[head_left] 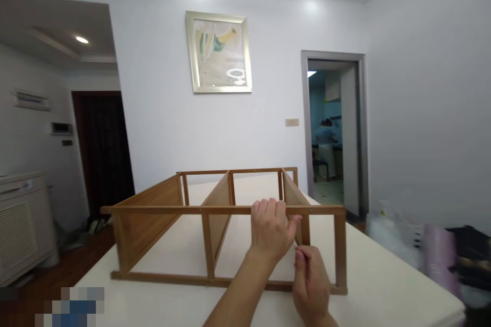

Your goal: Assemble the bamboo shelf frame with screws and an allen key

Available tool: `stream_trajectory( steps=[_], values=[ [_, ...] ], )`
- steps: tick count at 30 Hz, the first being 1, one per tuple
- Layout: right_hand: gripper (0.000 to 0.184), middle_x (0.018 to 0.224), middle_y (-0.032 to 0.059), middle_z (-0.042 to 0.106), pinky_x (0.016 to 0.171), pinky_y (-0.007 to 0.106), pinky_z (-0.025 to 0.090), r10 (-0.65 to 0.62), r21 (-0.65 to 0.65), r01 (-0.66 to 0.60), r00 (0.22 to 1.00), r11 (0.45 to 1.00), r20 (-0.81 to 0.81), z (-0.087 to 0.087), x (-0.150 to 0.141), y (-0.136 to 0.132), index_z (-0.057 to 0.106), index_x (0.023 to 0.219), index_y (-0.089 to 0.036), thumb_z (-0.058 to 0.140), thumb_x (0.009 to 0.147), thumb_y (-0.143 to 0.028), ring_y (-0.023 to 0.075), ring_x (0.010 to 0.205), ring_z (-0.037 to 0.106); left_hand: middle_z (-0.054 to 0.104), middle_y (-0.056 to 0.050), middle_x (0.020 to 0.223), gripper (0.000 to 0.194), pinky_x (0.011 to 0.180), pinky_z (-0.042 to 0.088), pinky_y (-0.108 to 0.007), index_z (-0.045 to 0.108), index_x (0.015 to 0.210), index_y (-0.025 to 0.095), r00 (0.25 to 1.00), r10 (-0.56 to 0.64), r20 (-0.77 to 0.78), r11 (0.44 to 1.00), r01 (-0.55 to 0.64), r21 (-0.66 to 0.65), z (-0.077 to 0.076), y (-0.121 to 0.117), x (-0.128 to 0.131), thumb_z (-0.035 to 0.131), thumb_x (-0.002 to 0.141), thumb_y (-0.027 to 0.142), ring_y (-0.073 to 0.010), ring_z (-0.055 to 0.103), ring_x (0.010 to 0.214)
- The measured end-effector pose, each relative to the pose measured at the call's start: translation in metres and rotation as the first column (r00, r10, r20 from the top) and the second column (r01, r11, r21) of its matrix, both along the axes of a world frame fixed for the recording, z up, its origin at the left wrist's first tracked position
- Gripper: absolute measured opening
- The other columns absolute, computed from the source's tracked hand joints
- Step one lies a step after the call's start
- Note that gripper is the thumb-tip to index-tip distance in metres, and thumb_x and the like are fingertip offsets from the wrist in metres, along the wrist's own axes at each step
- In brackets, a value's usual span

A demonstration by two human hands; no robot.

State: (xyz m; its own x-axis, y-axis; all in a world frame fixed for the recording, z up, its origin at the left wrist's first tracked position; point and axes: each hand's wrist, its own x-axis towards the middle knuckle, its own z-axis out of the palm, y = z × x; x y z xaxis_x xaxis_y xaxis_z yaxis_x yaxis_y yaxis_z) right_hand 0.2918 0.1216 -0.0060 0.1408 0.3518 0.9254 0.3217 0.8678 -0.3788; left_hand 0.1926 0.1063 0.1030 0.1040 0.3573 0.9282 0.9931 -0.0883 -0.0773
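A brown wooden shelf frame lies on its side across the white table, with boards between its rails and uprights. My left hand is closed over its near top rail, fingers wrapped over the wood and thumb pointing right. Just below and to the right, my right hand is closed in a pinch beside a short upright. A thin, pale sliver shows at its fingertips; most of whatever it holds is hidden, and I cannot make out its kind.
The white table extends beneath and around the frame. Plastic-wrapped items and a purple roll are at the right. A pale cabinet stands at the left. Through the doorway a person stands in another room.
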Motion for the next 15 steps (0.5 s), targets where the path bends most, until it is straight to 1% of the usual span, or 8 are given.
stream_trajectory(
  steps=[4, 10, 15],
  values=[
    [0.016, 0.079, 0.0045, 0.058, 0.064, 0.032, 0.048, 0.006, 0.002, -0.006, 0.999, 1.000, 0.034, 0.0019, -0.0020, -0.0017, 0.055, 0.095, -0.021, 0.042, 0.100, -0.025, 0.0191, 0.071, 0.060, 0.059, -0.004, 0.078, 0.031, 0.076, 0.035, -0.038, 0.056, 0.081, 0.021, 1.000, -0.001, 0.011, 1.000, 0.001, -0.001, -0.0002, -0.0005, -0.0073, 0.061, 0.087, 0.051, -0.0208, 0.052, 0.077],
    [0.016, 0.079, 0.0052, 0.059, 0.064, 0.032, 0.047, -0.036, 0.046, 0.033, 0.995, 0.998, 0.088, 0.0016, -0.0055, -0.0032, 0.055, 0.095, -0.020, 0.042, 0.101, -0.026, 0.0193, 0.071, 0.059, 0.058, -0.004, 0.079, 0.031, 0.076, 0.035, -0.038, 0.056, 0.083, 0.021, 1.000, -0.026, 0.017, 1.000, 0.026, -0.005, 0.0012, -0.0013, -0.0098, 0.059, 0.088, 0.051, -0.0201, 0.052, 0.078],
    [0.021, 0.079, 0.0053, 0.060, 0.066, 0.033, 0.046, -0.081, 0.036, 0.079, 0.994, 0.996, 0.074, 0.0031, -0.0083, -0.0013, 0.055, 0.092, -0.020, 0.041, 0.102, -0.033, 0.0195, 0.070, 0.059, 0.057, -0.004, 0.081, 0.029, 0.074, 0.036, -0.038, 0.058, 0.088, 0.021, 1.000, -0.002, 0.005, 0.999, 0.002, -0.048, 0.0029, 0.0024, -0.0083, 0.064, 0.086, 0.049, -0.0199, 0.052, 0.079]
  ],
)
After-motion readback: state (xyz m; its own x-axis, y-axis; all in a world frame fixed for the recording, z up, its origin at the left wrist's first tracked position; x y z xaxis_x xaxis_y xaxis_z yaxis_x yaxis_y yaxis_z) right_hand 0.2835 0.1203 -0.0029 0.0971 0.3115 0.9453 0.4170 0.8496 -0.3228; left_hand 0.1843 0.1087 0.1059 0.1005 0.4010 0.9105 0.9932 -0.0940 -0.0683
